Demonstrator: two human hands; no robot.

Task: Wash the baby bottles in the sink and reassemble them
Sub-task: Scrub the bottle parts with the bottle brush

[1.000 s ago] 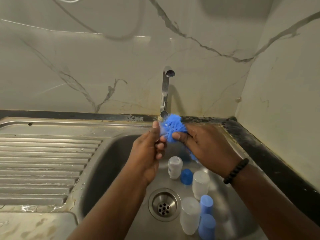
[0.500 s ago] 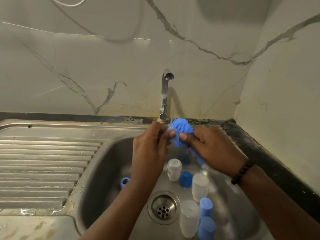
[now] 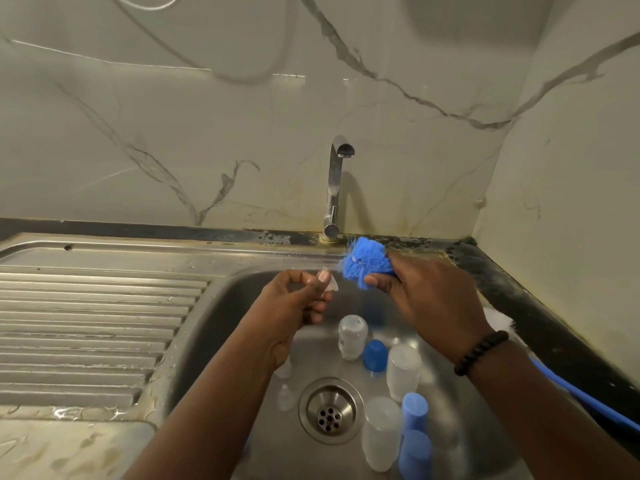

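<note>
Over the sink [image 3: 221, 306], the left hand [image 3: 294, 303] pinches a small clear teat [image 3: 327, 282] at its fingertips, held up and out, likely for a look or a rinse. The right hand [image 3: 426, 296] clamps its grip round the blue brush head [image 3: 365, 259], just beside the teat but not touching it. The tap [image 3: 334, 188] shows no water running. Down in the basin, clear bottles [image 3: 351, 336] and blue caps [image 3: 375, 355] sit apart around the drain [image 3: 330, 410], waiting to be washed and reassembled.
</note>
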